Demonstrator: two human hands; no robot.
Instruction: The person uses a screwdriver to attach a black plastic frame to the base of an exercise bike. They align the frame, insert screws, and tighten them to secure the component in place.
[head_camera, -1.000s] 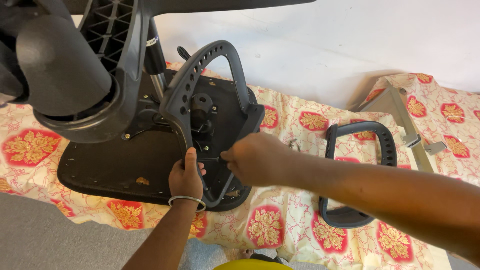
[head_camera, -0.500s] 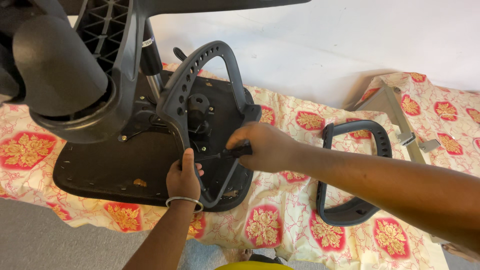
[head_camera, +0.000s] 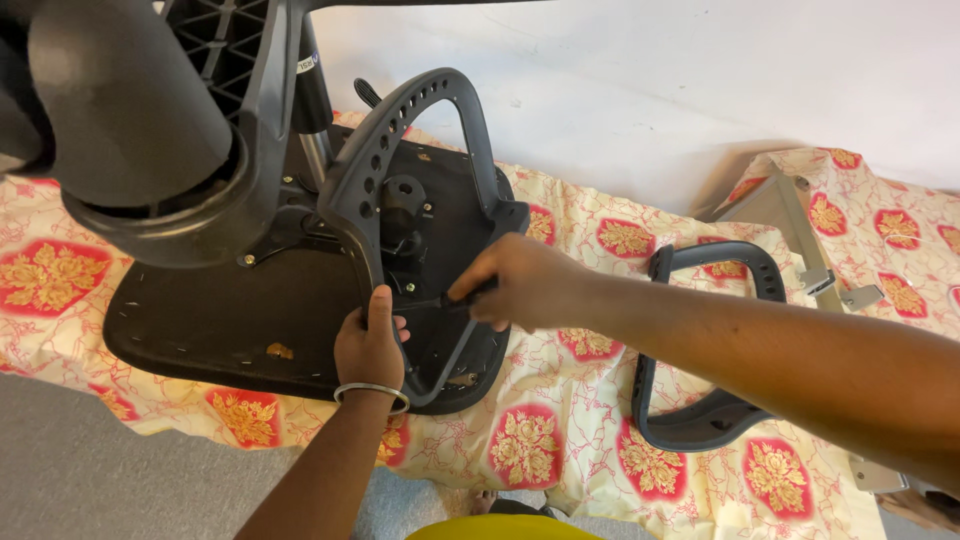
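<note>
**Armrest held against the upturned chair seat**

The armrest (head_camera: 400, 170), a dark grey plastic loop with a row of holes along its curved edge, stands upright on the underside of the black chair seat (head_camera: 210, 320), which lies upside down on a floral cloth (head_camera: 560, 440). The left hand (head_camera: 370, 345) grasps the armrest's lower leg, thumb up along the inner side, a thin metal bangle (head_camera: 372, 392) round the wrist. The right hand (head_camera: 520, 282) reaches in from the right and is clenched round a dark-handled tool (head_camera: 445, 300), whose tip points left toward the foot of the armrest, just beside the left thumb; the exact kind of tool cannot be told, as the fist covers most of it.

The chair's column and base hub (head_camera: 130, 110) rise from the seat toward the camera, filling the upper left. The seat mechanism (head_camera: 400, 215) sits just behind the armrest, framed by its loop.

A second armrest (head_camera: 700, 350) of the same shape lies flat on the cloth to the right, well apart from the seat and partly crossed by the right forearm. Beyond it a grey metal bracket (head_camera: 800, 240) lies on the cloth near the white wall (head_camera: 650, 90). Grey floor (head_camera: 120, 480) shows at the lower left.
</note>
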